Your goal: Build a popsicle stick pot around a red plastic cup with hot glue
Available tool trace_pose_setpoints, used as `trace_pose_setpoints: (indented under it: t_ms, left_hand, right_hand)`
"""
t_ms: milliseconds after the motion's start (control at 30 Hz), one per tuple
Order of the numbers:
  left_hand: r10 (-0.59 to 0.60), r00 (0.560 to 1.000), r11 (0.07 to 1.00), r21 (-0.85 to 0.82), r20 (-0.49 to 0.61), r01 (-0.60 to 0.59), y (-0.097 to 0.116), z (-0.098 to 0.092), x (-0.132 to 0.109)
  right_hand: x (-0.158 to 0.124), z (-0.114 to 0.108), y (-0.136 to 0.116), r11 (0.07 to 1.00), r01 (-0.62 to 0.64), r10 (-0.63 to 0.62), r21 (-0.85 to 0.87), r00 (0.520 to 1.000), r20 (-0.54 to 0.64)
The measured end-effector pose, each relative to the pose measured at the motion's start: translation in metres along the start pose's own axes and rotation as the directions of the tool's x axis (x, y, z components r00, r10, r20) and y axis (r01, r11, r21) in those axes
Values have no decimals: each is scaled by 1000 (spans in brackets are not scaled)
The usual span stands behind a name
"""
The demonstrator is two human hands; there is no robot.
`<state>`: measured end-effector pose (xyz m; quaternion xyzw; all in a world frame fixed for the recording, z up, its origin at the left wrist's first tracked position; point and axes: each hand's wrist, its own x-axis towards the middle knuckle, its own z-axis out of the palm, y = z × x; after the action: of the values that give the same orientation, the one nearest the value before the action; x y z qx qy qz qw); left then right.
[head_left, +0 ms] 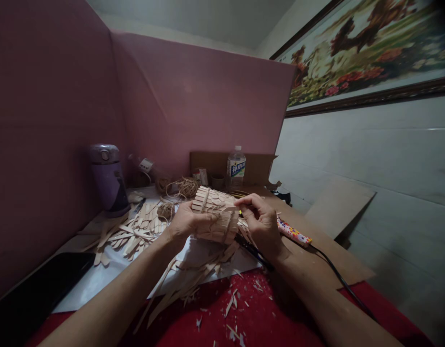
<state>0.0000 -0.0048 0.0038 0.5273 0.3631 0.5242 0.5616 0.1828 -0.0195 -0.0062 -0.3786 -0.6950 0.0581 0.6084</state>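
Observation:
A rounded structure of wooden craft sticks, tied with twine, is held above the table on its side. My left hand grips its left end, thumb across the front. At its right end my right hand pinches a thin wooden strip that lies against the sticks. The structure's far side is hidden. Under my right hand, partly covered, lies a dark slim tool. A hot glue gun with a flower-patterned handle rests just right of that hand; its front is hidden.
Loose craft sticks spread over white paper at the left, near a purple bottle and a black phone-like slab. Behind stand a twine ball and a plastic bottle. Wood splinters litter the red cloth. A black cord runs right.

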Motion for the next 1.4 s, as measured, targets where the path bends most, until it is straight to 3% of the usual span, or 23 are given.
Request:
trace_pose_setpoints:
  t_ms: [267,567,867,1100,1400]
  left_hand:
    - [8,1000,1000,-6,-2,-8,2,2,-1]
    - [-8,1000,1000,-1,-3,8,2,1,-1]
    - [0,1000,1000,-1,-3,0,2,2,-1]
    - [1,1000,1000,3,-6,-1,2,2,-2]
    - [-2,1000,1000,-8,6,2,3,3,-2]
  right_hand:
    - [0,3,-1,997,54,-53,-54,998,24]
    - [-1,2,0,998,-57,57,6,998,9]
    - [0,3,0,999,-32,32,-36,999,-8]
    - [0,2,-1,995,-93,94,24,995,-35]
    - [-1,5,0,1000,-8,8,-30,1000,-4]
